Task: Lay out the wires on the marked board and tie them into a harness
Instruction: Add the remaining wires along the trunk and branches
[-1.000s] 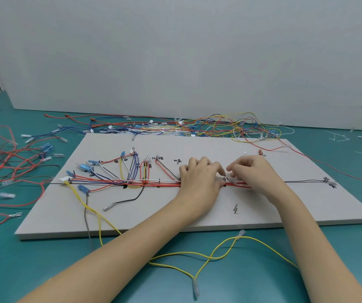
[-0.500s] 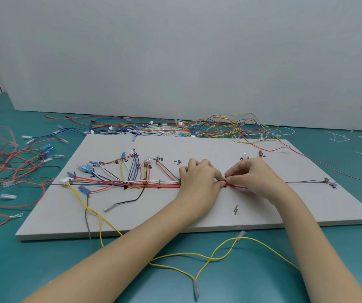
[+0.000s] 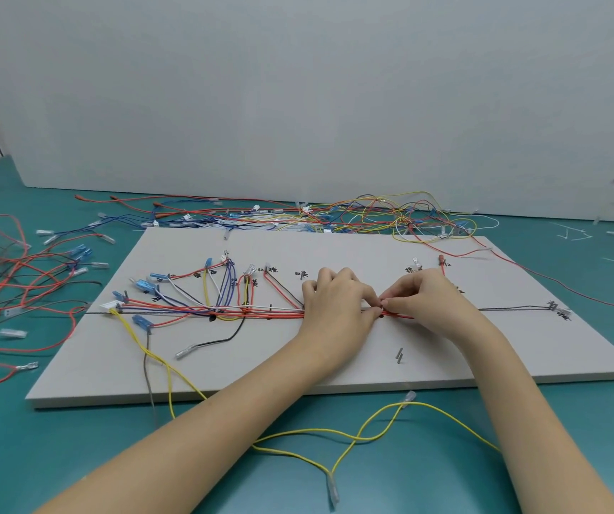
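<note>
A pale marked board [image 3: 483, 365] lies flat on the teal table. Red, blue, white, yellow and black wires [image 3: 224, 309] run along its drawn middle line and fan out to labelled marks on the left half. My left hand [image 3: 339, 306] rests on the red wire bundle at the board's centre, fingers curled, fingertips pinching the bundle. My right hand [image 3: 428, 298] meets it fingertip to fingertip and pinches the same bundle at that spot. What sits between the fingertips is too small to tell. A thin dark wire [image 3: 513, 309] runs on to the right mark.
A tangle of loose wires [image 3: 391, 217] lies behind the board and another red pile [image 3: 1, 283] at the left. A long yellow wire [image 3: 353, 435] trails off the board's front edge across the table. White tie offcuts [image 3: 572, 233] lie at the far right.
My right hand has slid left along the bundle until its fingertips meet those of my left hand. My left hand has stayed put.
</note>
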Motion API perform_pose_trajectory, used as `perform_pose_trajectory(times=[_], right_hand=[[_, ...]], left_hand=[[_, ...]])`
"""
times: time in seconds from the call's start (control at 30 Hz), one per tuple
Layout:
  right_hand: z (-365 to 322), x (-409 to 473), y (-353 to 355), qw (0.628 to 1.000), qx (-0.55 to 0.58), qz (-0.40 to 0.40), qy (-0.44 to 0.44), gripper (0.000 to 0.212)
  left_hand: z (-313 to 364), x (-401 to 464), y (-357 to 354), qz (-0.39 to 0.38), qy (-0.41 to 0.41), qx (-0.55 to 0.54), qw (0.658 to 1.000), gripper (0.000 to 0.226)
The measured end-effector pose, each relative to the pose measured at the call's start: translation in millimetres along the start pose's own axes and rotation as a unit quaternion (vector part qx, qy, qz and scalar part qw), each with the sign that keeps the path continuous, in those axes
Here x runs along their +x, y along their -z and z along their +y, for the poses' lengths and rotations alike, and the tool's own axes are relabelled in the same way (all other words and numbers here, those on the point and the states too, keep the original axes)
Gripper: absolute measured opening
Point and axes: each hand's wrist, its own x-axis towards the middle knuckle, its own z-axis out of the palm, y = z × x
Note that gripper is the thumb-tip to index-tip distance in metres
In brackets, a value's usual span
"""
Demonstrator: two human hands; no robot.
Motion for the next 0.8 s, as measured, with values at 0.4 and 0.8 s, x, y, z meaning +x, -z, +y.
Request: perform_pose_trajectory(times=[0.4, 0.8], right_hand=[[-4.5, 0.9, -6.0, 0.992, 0.006, 0.103, 0.067, 0.003], [-3.4, 3.3, -11.5, 0.983, 0.031, 0.153, 0.095, 0.011]], left_hand=[[-10.5, 12.8, 37.4, -0.153, 0.007, -0.233, 0.96, 0.013], [-61.1, 12.3, 132.9, -0.517, 0.009, -0.13, 0.846, 0.015]])
